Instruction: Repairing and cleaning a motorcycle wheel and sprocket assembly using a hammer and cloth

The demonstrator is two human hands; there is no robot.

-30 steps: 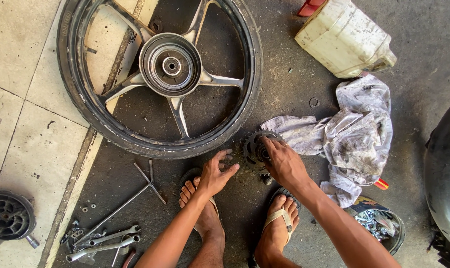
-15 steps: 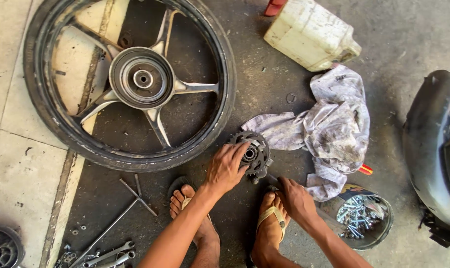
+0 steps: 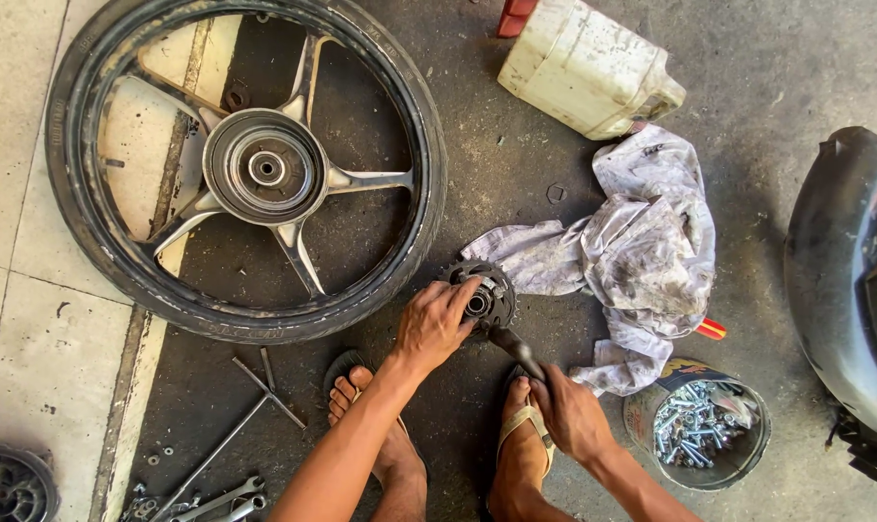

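A dark toothed sprocket [image 3: 482, 293] lies on the oily floor [image 3: 477, 164], just at the 4 o'clock edge of the big spoked wheel [image 3: 245, 164]. The left hand [image 3: 434, 324] lies over its lower left side, fingers curled around the hub. The right hand [image 3: 572, 414], at 5 o'clock from the sprocket, is wrapped around a dark tool [image 3: 514, 348] whose tip meets the hub. Half a second ago the right hand lay empty by the sandalled foot [image 3: 521, 440]; now it grips the tool, and the view has drifted a little.

A dirty rag [image 3: 642, 251] spreads at 3 o'clock, touching the sprocket. A tin of bolts [image 3: 700, 435] sits at 4 o'clock, a pale jug [image 3: 588, 68] at 1 o'clock. The tool's end is hidden in the palm, so its kind is unclear. Wrenches [image 3: 216, 498] at 7 o'clock are cut off by the frame.
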